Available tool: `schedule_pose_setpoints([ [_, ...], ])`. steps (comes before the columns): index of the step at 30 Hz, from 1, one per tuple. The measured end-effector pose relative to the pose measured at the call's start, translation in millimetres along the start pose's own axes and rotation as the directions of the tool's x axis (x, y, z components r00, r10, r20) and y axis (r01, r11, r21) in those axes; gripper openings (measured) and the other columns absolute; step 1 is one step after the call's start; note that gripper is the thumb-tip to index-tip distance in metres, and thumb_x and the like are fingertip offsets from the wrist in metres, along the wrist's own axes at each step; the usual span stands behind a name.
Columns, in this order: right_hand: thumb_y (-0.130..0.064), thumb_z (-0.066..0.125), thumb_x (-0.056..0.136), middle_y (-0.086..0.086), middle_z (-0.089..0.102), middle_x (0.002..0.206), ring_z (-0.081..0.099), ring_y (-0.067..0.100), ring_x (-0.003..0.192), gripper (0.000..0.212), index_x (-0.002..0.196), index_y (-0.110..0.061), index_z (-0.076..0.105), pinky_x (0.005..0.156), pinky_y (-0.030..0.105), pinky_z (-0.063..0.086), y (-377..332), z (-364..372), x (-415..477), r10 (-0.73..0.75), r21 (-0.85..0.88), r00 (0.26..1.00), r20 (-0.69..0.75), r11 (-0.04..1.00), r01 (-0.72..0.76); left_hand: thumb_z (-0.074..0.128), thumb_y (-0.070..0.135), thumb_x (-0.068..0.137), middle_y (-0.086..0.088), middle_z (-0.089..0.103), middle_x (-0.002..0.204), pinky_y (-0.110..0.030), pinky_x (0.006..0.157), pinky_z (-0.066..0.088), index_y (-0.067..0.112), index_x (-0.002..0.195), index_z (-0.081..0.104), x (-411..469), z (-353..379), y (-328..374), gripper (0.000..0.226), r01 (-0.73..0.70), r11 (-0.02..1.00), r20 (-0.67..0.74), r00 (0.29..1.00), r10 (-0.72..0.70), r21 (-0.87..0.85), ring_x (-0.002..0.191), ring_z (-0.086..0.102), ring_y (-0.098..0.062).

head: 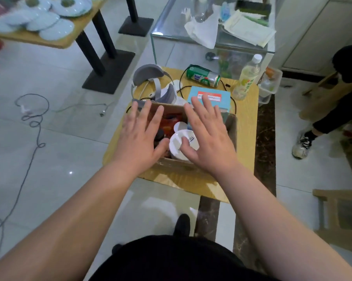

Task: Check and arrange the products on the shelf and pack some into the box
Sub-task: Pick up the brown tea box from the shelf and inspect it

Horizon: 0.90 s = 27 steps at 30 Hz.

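Over the open box on the bench, both grips are held palm down, fingers straight and spread apart, holding nothing. The left grip covers the box's left side, just beside a red packet inside. The right grip covers the right side, its thumb over the lid of a white tub that stands in the box between the two grips. Beyond are a blue carton, a green can on its side, an upright bottle and a grey headset.
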State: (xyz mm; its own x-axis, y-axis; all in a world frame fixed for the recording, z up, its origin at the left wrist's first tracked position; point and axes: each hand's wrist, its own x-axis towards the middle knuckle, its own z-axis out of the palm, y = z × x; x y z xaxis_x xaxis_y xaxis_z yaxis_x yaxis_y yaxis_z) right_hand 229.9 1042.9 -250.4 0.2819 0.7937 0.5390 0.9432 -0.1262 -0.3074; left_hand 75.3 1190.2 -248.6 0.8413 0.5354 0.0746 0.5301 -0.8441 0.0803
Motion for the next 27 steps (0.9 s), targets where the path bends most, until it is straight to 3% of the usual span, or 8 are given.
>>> schedule_pose_setpoints([
  [7, -0.035, 0.058, 0.091, 0.019, 0.032, 0.164, 0.020, 0.040, 0.155, 0.076, 0.157, -0.003, 0.036, 0.123, 0.062, 0.023, -95, 47, 42, -0.193, 0.129, 0.968, 0.161, 0.976, 0.173, 0.029, 0.062, 0.095, -0.017, 0.014, 0.168, -0.060, 0.121, 0.017, 0.021, 0.162, 0.014, -78, -45, -76, 0.081, 0.215, 0.973, -0.103, 0.973, -0.206, 0.087, 0.154, 0.008, -0.042],
  [12, -0.045, 0.050, 0.094, 0.017, 0.024, 0.167, 0.013, 0.037, 0.157, 0.080, 0.160, -0.008, 0.026, 0.126, 0.056, 0.014, -225, 86, 62, -0.440, 0.220, 0.860, 0.258, 0.894, 0.391, 0.032, 0.061, 0.095, -0.015, 0.015, 0.168, -0.060, 0.121, 0.018, 0.021, 0.162, 0.017, -199, -82, -146, 0.080, 0.475, 0.876, -0.194, 0.871, -0.452, 0.091, 0.155, 0.007, -0.041],
  [14, -0.047, 0.049, 0.095, 0.015, 0.021, 0.169, 0.010, 0.035, 0.158, 0.081, 0.162, -0.010, 0.023, 0.127, 0.055, 0.010, -287, 99, 60, -0.536, 0.281, 0.797, 0.277, 0.839, 0.466, 0.030, 0.061, 0.096, -0.015, 0.014, 0.168, -0.059, 0.122, 0.018, 0.021, 0.162, 0.017, -259, -98, -168, 0.079, 0.569, 0.817, -0.231, 0.810, -0.539, 0.089, 0.155, 0.007, -0.041],
  [18, -0.047, 0.045, 0.092, 0.016, 0.029, 0.166, 0.018, 0.038, 0.156, 0.079, 0.159, -0.008, 0.031, 0.124, 0.060, 0.020, -412, 118, 39, -0.685, 0.402, 0.692, 0.229, 0.714, 0.574, 0.024, 0.062, 0.096, -0.013, 0.010, 0.170, -0.055, 0.124, 0.013, 0.023, 0.163, 0.012, -379, -123, -200, 0.079, 0.732, 0.674, -0.271, 0.671, -0.690, 0.099, 0.156, 0.003, -0.038],
  [20, -0.046, 0.047, 0.091, 0.017, 0.033, 0.164, 0.023, 0.039, 0.154, 0.077, 0.157, -0.007, 0.036, 0.123, 0.060, 0.024, -479, 125, 21, -0.763, 0.461, 0.621, 0.178, 0.622, 0.633, 0.021, 0.063, 0.096, -0.013, 0.008, 0.170, -0.054, 0.126, 0.010, 0.024, 0.163, 0.009, -445, -133, -212, 0.079, 0.809, 0.578, -0.295, 0.580, -0.759, 0.106, 0.156, 0.000, -0.037],
  [27, -0.040, 0.053, 0.089, 0.018, 0.045, 0.156, 0.032, 0.040, 0.151, 0.069, 0.150, -0.009, 0.047, 0.120, 0.059, 0.028, -673, 131, -46, -0.924, 0.638, 0.384, 0.000, 0.296, 0.711, 0.029, 0.062, 0.097, -0.016, 0.024, 0.166, -0.062, 0.121, 0.023, 0.020, 0.161, 0.024, -635, -162, -224, 0.076, 0.969, 0.239, -0.361, 0.246, -0.900, 0.065, 0.153, 0.017, -0.043],
])
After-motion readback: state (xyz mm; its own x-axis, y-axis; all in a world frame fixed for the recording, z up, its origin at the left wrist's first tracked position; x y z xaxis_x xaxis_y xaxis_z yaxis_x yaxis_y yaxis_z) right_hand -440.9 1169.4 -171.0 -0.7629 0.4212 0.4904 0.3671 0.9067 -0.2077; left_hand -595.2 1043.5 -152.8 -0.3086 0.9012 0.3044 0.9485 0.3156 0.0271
